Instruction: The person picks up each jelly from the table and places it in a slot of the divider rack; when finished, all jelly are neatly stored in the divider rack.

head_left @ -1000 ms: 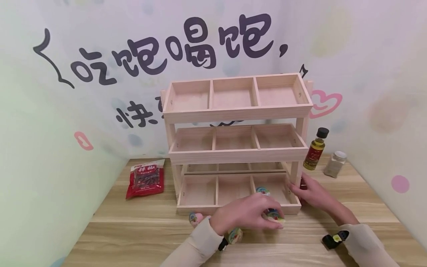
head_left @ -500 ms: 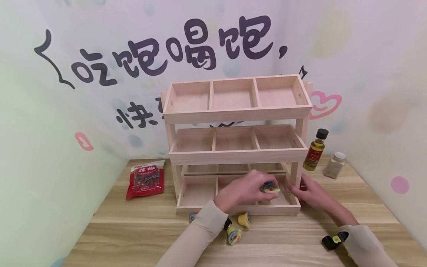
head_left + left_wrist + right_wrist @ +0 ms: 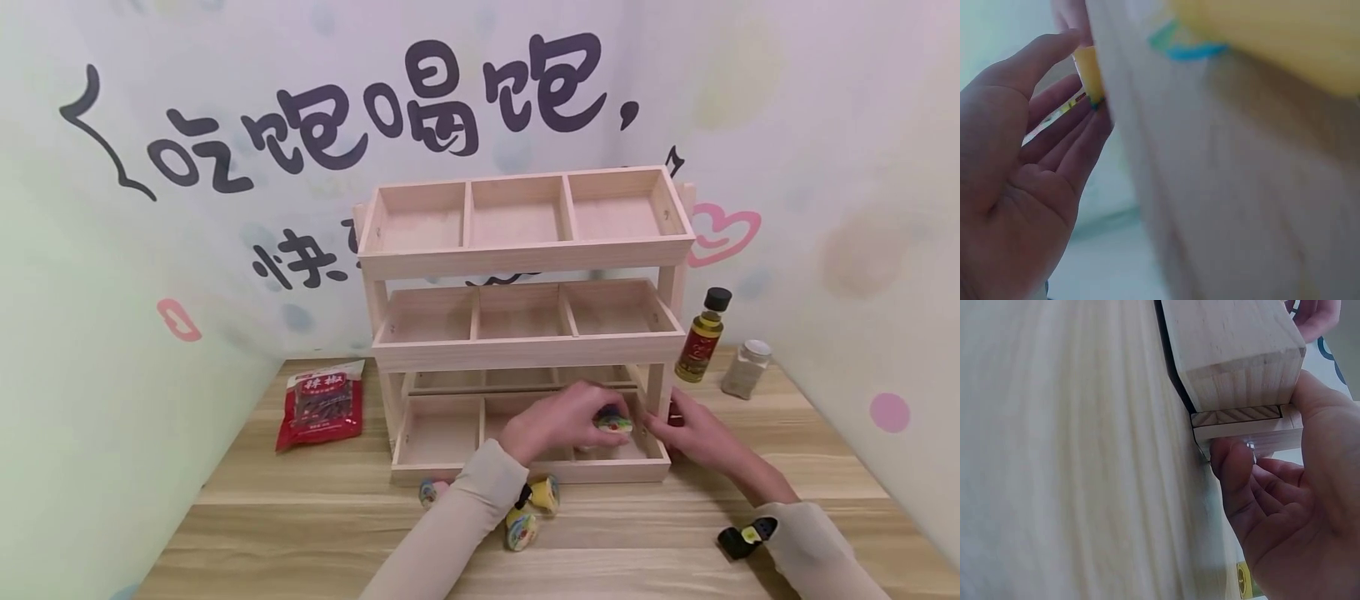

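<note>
One wooden rack: from afar I log the left hand pinching a small cup at its lowest right compartment — right hand gripping its right post, presumably for steadiness. Loose cups: counter, before the rack.

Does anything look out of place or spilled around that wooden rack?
Yes, mildly: two yellow jelly cups lie on their sides on the table before the wooden rack, looking scattered. I see no spill or damage.

Left hand, fingers curled, near right hand, fingers also bent
</note>
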`<state>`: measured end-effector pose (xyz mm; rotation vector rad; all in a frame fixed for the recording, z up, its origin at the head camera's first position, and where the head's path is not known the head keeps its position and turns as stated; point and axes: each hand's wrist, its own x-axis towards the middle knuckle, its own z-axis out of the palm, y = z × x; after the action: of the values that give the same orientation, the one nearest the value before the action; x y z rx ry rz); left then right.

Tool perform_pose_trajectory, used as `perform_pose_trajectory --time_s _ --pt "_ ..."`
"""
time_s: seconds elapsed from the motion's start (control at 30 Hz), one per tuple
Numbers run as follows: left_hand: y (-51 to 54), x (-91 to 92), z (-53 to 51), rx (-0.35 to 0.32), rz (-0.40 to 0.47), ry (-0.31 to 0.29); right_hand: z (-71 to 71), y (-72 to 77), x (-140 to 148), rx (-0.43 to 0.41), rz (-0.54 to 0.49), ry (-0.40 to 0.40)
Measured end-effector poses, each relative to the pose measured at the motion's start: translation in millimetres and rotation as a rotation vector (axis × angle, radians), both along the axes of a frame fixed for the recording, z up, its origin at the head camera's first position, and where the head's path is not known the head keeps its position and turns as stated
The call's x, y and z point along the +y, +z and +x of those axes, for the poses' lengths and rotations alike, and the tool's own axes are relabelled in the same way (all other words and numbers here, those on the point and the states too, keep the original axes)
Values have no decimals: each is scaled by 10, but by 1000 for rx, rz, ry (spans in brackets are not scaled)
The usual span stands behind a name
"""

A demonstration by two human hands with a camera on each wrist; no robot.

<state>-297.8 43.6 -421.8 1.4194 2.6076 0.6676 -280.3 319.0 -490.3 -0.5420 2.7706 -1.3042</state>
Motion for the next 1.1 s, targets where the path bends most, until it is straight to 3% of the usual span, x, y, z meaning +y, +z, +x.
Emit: perform_pose_trajectory --time_s 0.4,0.67,0.97,1.1 --pt "-163 204 3 84 -94 -6 10 -30 15 0 6 -10" --pt "-167 100 15 -13 -72 13 -9 -23 8 14 6 -10" --pt "-165 42 21 22 -75 11 -7 -4 9 15 4 -9" --pt "-155 48 32 36 -82 38 -5 -10 9 12 4 -13"
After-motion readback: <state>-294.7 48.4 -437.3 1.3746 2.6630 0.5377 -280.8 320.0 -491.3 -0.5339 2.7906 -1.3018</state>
